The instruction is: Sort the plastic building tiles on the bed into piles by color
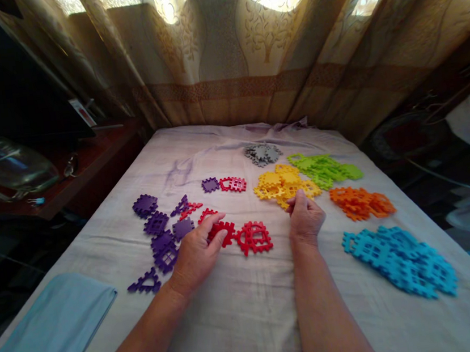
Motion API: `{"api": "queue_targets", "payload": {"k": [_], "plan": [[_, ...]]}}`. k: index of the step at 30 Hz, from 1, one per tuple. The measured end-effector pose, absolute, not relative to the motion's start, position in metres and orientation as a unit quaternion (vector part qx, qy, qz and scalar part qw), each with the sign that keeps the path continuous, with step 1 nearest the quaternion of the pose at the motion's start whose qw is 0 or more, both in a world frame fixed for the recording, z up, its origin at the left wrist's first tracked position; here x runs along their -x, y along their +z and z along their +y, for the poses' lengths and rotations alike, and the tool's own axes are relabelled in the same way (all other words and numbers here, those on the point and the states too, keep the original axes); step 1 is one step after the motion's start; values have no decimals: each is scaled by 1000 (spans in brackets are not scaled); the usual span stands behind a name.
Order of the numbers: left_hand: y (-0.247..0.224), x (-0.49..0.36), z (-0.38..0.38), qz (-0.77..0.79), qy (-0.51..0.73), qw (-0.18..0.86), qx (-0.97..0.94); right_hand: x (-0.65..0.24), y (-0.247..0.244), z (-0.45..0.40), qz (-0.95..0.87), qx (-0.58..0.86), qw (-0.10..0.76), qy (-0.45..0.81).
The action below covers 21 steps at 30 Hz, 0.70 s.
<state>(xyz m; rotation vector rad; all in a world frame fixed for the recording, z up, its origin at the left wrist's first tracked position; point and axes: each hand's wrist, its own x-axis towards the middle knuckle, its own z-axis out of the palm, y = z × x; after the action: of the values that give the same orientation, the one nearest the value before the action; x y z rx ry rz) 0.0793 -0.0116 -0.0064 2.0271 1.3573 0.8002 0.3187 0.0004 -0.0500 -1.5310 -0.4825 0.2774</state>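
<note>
My left hand point(197, 252) reaches over the sheet, thumb and fingers closed on a red interlocking tile point(227, 234). Right of that tile lies a small overlapping group of red tiles point(256, 237) with notched edges and window cut-outs. Another red piece point(208, 214) shows just beyond my left fingers. Purple interlocking tiles point(166, 257) are spread left of this hand. My right hand point(306, 218) is curled closed at the near edge of the yellow tile pile point(278, 182); whatever its fingers hold is hidden.
Grey point(263, 153), lime green point(324, 169), orange point(361, 202) and blue tile piles point(402, 261) lie at the back and right. A folded light-blue cloth point(44, 331) covers the left front. A glass jug point(9, 168) lies on the side table at left.
</note>
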Motion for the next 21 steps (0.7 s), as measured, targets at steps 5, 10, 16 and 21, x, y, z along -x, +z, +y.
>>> {"api": "queue_targets", "payload": {"k": [5, 10, 16, 21], "plan": [[-23, -98, -23, 466, 282, 438, -715, -319, -50, 1, -219, 689, 681, 116], [-31, -103, -24, 436, 305, 385, -754, -321, -53, 2, -232, 691, 675, 114], [-36, -102, -25, 408, 310, 248, -822, -321, -52, 2, -237, 697, 668, 103], [-38, -95, -18, 407, 303, 194, -839, -320, -52, 2, -234, 697, 669, 108]]}}
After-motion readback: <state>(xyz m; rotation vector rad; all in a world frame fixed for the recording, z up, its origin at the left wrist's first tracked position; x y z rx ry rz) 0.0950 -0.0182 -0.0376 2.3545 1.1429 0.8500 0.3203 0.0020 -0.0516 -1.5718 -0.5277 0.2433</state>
